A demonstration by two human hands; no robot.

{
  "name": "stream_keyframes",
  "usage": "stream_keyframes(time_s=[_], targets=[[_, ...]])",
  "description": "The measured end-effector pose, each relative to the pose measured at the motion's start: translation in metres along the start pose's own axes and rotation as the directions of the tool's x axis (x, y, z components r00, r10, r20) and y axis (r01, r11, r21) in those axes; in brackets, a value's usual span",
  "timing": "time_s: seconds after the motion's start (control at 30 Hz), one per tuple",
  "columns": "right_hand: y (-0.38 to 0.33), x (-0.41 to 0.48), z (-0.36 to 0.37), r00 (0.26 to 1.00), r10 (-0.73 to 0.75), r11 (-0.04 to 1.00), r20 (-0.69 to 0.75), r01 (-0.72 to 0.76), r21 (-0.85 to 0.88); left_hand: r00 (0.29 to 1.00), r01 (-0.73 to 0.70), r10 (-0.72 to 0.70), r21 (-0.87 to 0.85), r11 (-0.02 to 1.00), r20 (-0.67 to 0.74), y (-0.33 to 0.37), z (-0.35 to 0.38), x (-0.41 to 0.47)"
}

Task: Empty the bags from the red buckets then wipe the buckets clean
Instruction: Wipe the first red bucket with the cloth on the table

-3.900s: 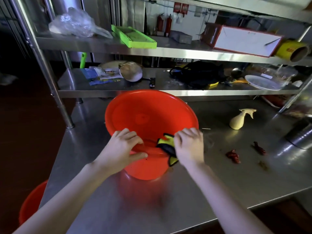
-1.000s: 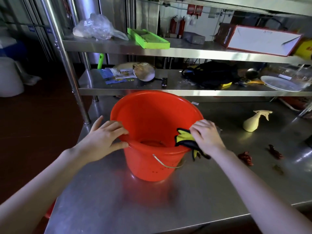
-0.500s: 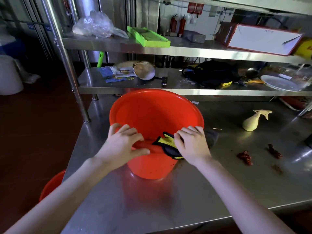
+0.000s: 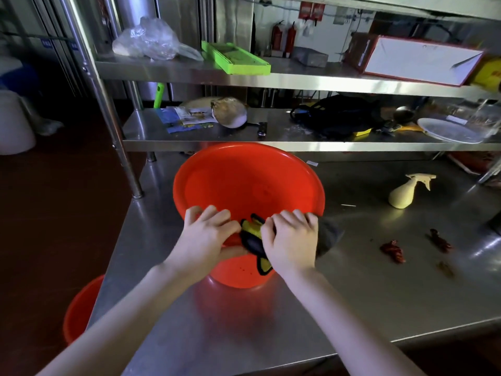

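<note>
Head view: the red bucket [image 4: 244, 185] stands tipped toward the person on the steel table [image 4: 352, 308], near its left edge, its far rim just under the lower shelf [image 4: 271, 144]. The left hand [image 4: 206, 240] grips the near rim, thumb outside. The right hand [image 4: 290, 242] curls over a yellow-and-black cloth [image 4: 252, 236] draped on that rim. Open tabletop lies to the right, before the spray bottle [image 4: 404, 196] and dried chillies [image 4: 393, 251]. The hands hide the near rim. The table edge cuts off a second red bucket [image 4: 81, 308] on the floor.
</note>
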State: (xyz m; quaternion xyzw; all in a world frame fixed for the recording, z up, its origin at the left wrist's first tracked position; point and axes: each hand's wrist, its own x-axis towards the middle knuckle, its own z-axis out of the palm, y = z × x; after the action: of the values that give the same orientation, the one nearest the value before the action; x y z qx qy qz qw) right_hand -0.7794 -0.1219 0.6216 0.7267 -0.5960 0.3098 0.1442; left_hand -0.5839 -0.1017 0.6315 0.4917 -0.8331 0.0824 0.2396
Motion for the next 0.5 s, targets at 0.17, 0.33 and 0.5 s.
stream_keyframes(time_s=[0.17,0.33,0.5], targets=[[0.042,0.023,-0.001,0.976,-0.200,0.976,0.082,0.192,0.100,0.986,0.072,-0.067,-0.030,0.997,0.151,-0.043,-0.016,-0.003],[0.088,0.051,0.002,0.961,-0.171,0.980,0.218,0.143,0.138,0.983,0.058,-0.061,0.019,0.998,0.175,-0.060,-0.018,-0.004],[0.046,0.037,0.003,0.992,0.036,0.999,0.117,-0.041,0.034,0.995,0.059,-0.061,0.025,0.998,0.075,-0.030,-0.007,0.003]])
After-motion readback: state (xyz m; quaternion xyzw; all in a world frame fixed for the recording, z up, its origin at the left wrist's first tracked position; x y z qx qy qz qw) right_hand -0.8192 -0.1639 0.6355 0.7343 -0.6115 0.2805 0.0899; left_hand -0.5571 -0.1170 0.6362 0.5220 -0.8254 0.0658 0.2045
